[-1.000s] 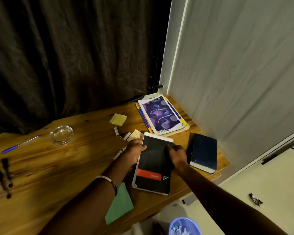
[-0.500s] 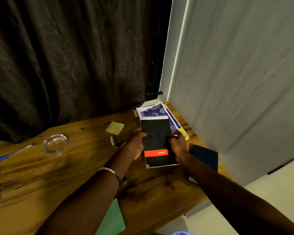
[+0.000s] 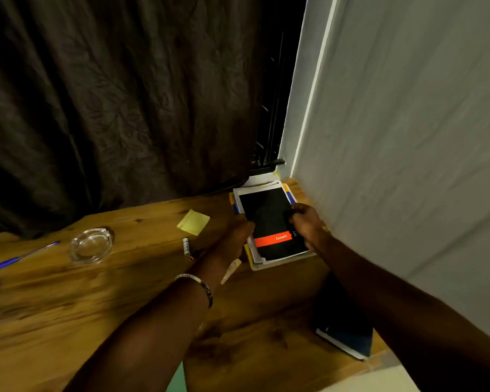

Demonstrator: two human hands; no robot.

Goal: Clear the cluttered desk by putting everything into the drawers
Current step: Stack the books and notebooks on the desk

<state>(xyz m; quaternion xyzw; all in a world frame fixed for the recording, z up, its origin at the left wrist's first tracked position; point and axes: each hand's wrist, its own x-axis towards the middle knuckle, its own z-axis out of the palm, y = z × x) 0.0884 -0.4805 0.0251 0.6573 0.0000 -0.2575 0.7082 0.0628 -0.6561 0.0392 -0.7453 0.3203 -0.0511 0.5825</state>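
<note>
Where curtain (image 3: 111, 108) meets wall (image 3: 408, 137), wooden desk (image 3: 125, 301).

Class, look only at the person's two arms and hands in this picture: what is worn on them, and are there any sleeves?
Both forearms are bare, with no sleeves or gloves in view. The left wrist carries a thin silver-coloured bangle with small dark markings too small to read. The left hand and right hand show no rings that can be made out.
</note>
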